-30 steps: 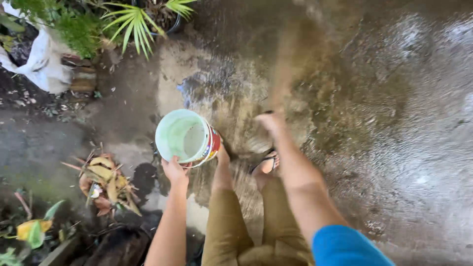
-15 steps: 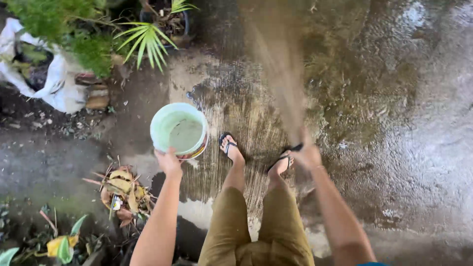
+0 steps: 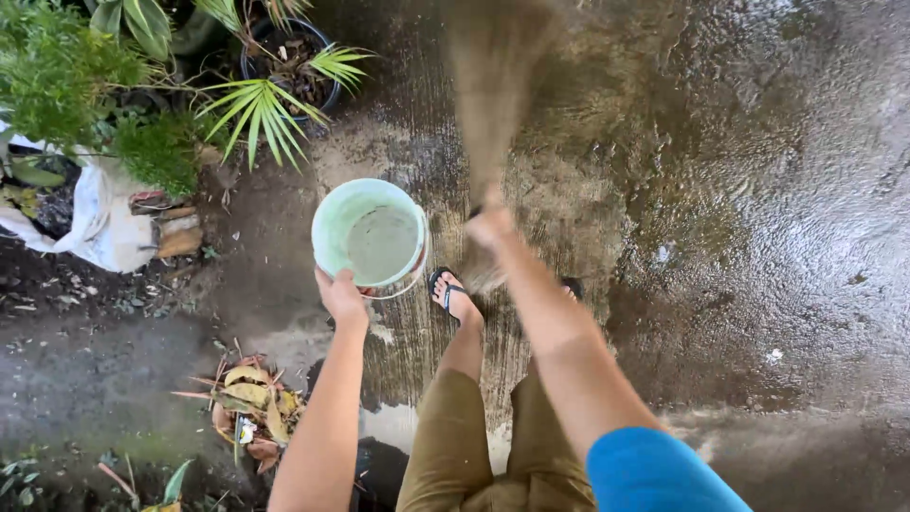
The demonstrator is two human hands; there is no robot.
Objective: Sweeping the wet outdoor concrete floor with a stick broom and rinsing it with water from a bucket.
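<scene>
Head view: green bucket [image 3: 370, 232] w/ murky water.

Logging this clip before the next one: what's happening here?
A person stands on wet concrete in sandals. The left hand grips the rim of a pale green bucket with water in it. The right hand holds a broom, motion-blurred, its bristles ahead of the feet. A pile of dry leaves lies to the left, near potted plants.
</scene>
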